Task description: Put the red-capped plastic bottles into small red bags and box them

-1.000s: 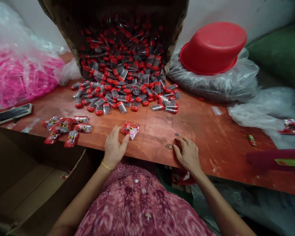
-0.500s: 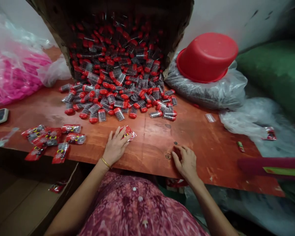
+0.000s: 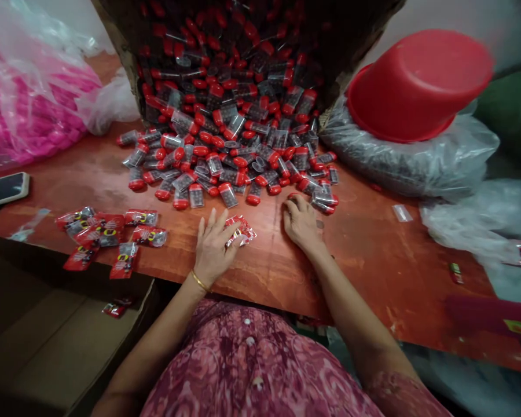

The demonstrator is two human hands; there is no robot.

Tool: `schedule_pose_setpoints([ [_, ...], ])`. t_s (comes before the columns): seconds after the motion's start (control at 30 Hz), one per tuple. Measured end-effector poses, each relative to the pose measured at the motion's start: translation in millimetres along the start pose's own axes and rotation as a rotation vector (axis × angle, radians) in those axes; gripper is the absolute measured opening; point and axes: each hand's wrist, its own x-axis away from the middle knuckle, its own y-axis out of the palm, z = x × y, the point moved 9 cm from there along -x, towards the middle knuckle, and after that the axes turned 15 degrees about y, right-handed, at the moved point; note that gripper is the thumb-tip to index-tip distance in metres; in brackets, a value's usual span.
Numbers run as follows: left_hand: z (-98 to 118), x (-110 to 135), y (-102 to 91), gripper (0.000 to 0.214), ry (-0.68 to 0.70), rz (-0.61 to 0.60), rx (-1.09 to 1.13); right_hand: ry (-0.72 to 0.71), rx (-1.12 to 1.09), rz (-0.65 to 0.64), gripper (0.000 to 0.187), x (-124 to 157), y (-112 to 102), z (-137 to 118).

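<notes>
My left hand [image 3: 212,246] lies on the table with its fingers spread, the thumb side touching a shiny red printed packet [image 3: 242,231]. At the near edge of a heap of small clear containers with red ends [image 3: 228,196], my right hand [image 3: 301,223] has its fingers curled down over one red-ended container [image 3: 293,196]. Only a bit of red shows at those fingertips; the rest is hidden by the hand. To the left of my left hand lie several red packets [image 3: 124,259] with dark contents.
A big open carton [image 3: 125,46] spills the heap onto the red-brown table [image 3: 260,272]. A red tub [image 3: 417,87] sits upside down on a stuffed clear bag [image 3: 417,168]. A bag of pink pieces [image 3: 35,121], a phone [image 3: 4,189] and a lower cardboard box [image 3: 39,341] are on the left.
My right hand has moved forward from the table's near side to the heap and curled over a container. My left hand stays by the red packet. The view has shifted.
</notes>
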Motion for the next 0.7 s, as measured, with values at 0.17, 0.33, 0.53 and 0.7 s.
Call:
schedule_pose_setpoints([
  [0.17,-18,-7,14.8,0.030,-0.130,-0.097,0.032,-0.026,-0.087,0.074,0.025,50,-20,27],
  [0.33,-24,-8,21.5,0.025,-0.203,-0.128,0.060,0.019,-0.278,0.135,0.025,80,-46,15],
  [0.53,-25,-9,15.0,0.024,-0.241,0.002,0.059,0.035,-0.613,-0.016,0.024,80,-41,-46],
  [0.7,-12,-16,-14.0,0.025,-0.200,0.164,0.087,0.290,-0.944,-0.313,0.038,67,-9,-69],
])
